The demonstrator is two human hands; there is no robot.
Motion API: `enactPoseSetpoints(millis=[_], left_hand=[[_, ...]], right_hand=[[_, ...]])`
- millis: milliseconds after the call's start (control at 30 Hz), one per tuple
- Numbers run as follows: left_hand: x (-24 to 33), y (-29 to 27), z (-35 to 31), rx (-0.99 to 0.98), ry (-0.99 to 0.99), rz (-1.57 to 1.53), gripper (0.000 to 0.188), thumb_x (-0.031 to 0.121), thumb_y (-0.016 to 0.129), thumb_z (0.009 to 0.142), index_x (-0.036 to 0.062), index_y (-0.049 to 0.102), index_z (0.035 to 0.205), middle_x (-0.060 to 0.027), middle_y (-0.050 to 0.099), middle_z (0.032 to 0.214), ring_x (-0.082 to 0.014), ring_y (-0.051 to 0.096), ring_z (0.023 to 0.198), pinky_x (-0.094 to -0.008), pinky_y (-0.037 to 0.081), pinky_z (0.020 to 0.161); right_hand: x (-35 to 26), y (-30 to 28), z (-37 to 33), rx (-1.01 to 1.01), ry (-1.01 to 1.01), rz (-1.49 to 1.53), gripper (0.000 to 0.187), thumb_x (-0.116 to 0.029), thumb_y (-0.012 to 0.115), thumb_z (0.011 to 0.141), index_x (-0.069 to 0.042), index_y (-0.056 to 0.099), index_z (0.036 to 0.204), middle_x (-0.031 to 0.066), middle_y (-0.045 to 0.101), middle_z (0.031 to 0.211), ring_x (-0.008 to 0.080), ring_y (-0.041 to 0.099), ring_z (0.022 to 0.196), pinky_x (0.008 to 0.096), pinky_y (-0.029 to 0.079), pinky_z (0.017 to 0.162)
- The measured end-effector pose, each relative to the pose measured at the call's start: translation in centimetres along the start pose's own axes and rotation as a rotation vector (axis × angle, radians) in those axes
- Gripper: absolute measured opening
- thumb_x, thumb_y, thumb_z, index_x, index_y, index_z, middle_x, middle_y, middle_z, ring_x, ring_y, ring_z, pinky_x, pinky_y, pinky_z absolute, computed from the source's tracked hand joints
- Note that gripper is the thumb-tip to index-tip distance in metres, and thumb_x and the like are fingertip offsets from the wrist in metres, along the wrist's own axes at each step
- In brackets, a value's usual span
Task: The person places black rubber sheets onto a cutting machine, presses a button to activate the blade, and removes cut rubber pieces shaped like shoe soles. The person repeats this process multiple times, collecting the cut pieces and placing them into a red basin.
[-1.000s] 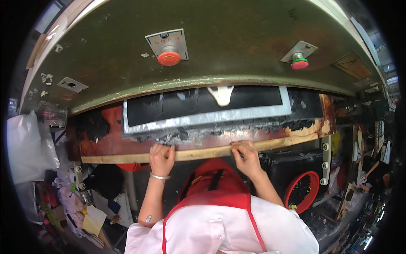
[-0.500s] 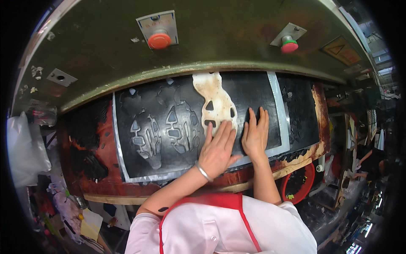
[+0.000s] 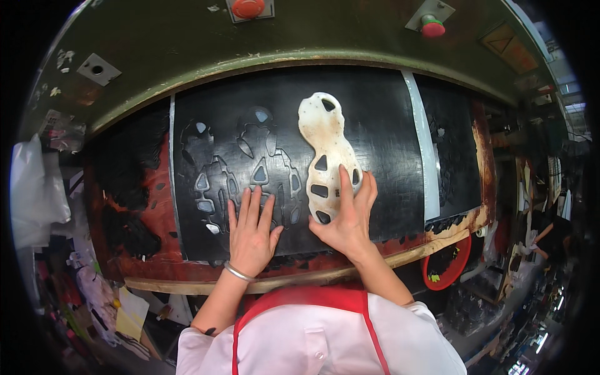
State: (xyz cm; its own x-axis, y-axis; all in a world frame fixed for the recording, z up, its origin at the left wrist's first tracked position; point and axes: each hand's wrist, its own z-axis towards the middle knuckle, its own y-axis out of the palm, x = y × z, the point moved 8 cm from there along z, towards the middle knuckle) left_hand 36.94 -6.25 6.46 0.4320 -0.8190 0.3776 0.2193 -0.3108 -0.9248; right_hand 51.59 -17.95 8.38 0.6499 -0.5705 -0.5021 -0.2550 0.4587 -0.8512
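A cream, shoe-sole-shaped plate [image 3: 326,140] with several cut-through openings lies on a black sheet [image 3: 381,144]. My right hand [image 3: 350,222] holds its near end, thumb at the lower left edge and fingers along the right side. Flat on the sheet to the left rests my left hand [image 3: 251,234], fingers stretched out and slightly apart, holding nothing. Just beyond it, two sole-shaped outlines with openings are cut into the sheet; grey shows through the gaps.
Beyond the sheet rises a green machine front with a red button [image 3: 248,7] and a pink-red button [image 3: 432,27]. A wooden rail [image 3: 400,257] edges the red bed nearest me. At the right below stands a red basin [image 3: 464,265]; black scraps lie at the left.
My left hand has gone from the cream plate to the cut outlines at the left. My right hand has taken hold of the plate. The sheet now covers the grey strip along its near edge.
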Motion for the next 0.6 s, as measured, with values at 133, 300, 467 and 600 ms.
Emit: enactPoseSetpoints(millis=[133,300,467,600], left_hand=[[-0.2,0.8,-1.3,-0.029,0.011,0.059,0.061,0.022,0.066,0.084,0.0060,0.046,0.139,-0.0189,0.035,0.150,-0.0366,0.029,0.141,-0.0572,0.019,0.114],[-0.7,0.6,-1.0,-0.011,0.017,0.106,0.060,0.025,0.067,0.083,0.0080,0.049,0.138,-0.0169,0.037,0.149,-0.0338,0.030,0.141,-0.0576,0.020,0.114],[-0.6,0.6,-0.5,-0.017,0.025,0.105,0.061,0.021,0.067,0.082,0.0053,0.048,0.138,-0.0197,0.035,0.150,-0.0360,0.029,0.142,-0.0587,0.018,0.114],[-0.8,0.3,0.8,-0.025,0.029,0.083,0.061,0.019,0.067,0.081,0.0052,0.048,0.138,-0.0190,0.034,0.151,-0.0358,0.028,0.142,-0.0571,0.018,0.115]], right_hand=[[2.4,-1.5,1.0,-0.071,0.171,0.572,0.105,-0.016,0.087,0.055,-0.006,0.033,0.144,0.0255,0.044,0.132,0.0366,0.042,0.125,0.0456,0.039,0.104],[7.5,-7.6,0.6,0.026,0.262,1.218,0.097,-0.012,0.082,0.063,-0.003,0.030,0.144,0.0177,0.053,0.125,0.0245,0.055,0.114,0.0340,0.044,0.097],[8.9,-10.2,-0.7,0.162,0.193,0.821,0.094,-0.004,0.078,0.058,-0.001,0.033,0.140,0.0172,0.050,0.127,0.0259,0.053,0.117,0.0357,0.044,0.098],[8.8,-7.6,0.7,0.051,0.203,0.527,0.097,-0.006,0.082,0.051,-0.004,0.037,0.137,0.0207,0.044,0.132,0.0336,0.044,0.125,0.0431,0.039,0.105]])
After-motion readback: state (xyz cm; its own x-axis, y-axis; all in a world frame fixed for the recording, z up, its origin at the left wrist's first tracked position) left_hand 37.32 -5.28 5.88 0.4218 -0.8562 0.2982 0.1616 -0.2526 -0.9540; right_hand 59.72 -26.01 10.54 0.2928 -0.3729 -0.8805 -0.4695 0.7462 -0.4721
